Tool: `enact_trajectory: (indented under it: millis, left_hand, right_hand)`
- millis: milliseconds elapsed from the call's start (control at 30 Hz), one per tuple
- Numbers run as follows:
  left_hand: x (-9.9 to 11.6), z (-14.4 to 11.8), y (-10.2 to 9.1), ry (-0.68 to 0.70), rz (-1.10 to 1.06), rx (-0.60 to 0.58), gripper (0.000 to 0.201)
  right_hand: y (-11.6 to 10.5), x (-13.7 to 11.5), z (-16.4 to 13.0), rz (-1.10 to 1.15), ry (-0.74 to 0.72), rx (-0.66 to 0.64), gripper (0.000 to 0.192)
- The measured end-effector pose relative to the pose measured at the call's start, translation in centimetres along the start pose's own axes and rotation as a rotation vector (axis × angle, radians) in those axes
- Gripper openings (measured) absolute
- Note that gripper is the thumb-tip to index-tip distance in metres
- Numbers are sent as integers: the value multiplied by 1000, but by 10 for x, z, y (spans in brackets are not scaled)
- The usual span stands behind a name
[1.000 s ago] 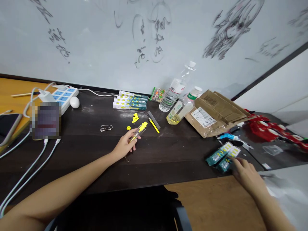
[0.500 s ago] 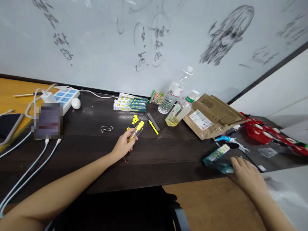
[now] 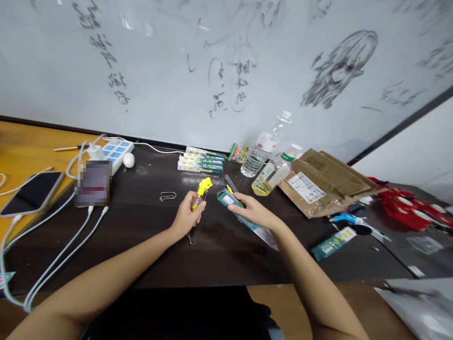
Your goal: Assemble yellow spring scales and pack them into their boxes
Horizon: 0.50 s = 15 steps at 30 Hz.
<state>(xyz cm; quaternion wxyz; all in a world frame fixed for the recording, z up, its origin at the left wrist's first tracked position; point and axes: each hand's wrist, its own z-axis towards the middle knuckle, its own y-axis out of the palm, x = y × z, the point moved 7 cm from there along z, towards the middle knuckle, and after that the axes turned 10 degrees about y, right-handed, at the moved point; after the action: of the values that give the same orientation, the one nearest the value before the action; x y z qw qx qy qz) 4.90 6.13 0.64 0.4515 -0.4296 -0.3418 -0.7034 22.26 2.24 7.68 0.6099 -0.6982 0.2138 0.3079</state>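
My left hand [image 3: 187, 218] grips a clear pen-shaped tool with a yellow cap [image 3: 201, 192], tilted up over the dark table [image 3: 141, 236]. A thin metal hook hangs below that hand. My right hand [image 3: 253, 211] holds a flat green packet [image 3: 228, 199] just right of the tool, its long end trailing under my wrist. A second green packet [image 3: 334, 243] lies on the table at the right. A stack of similar packets [image 3: 201, 161] sits by the wall.
Two plastic bottles [image 3: 269, 156] and a torn cardboard box [image 3: 320, 182] stand at the back right. A power strip [image 3: 115, 153], white cables, a phone [image 3: 31, 192] and a wire clip [image 3: 167, 195] lie at the left. Red toy parts [image 3: 410, 208] lie at the far right.
My right hand picked up one green packet from the right edge and carried it left to the middle, beside my left hand. The left hand raised the yellow tool slightly.
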Motion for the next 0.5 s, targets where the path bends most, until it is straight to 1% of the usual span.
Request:
enact_trajectory:
  millis: [67,100,133,167,233,333,433,500]
  left_hand:
    - [0,0,-4,13,39,38,27]
    - [0,1,-6,16,57,50,27]
    - [-1,1,-7,16,72,59,26]
    - [-3,1,-8,14,88,64,26]
    - [-5,1,-9,5,116,66,25]
    - [-6,2,-9,-17,156,39,24]
    - [-6,4,-7,-44,193,-4,26]
    - [-7,5,-4,-71,215,-58,28]
  right_hand:
    - [24,-1,19,74,2,-191,38]
    - [34,1,25,115,11,-252,40]
    - [42,3,30,151,17,-288,42]
    - [47,6,32,178,16,-295,43]
    - [51,11,34,187,-15,-235,43]
    - [45,13,29,120,-92,-105,43]
    - [44,11,22,-1,-119,-81,45]
    - [46,9,19,-117,-126,-56,46]
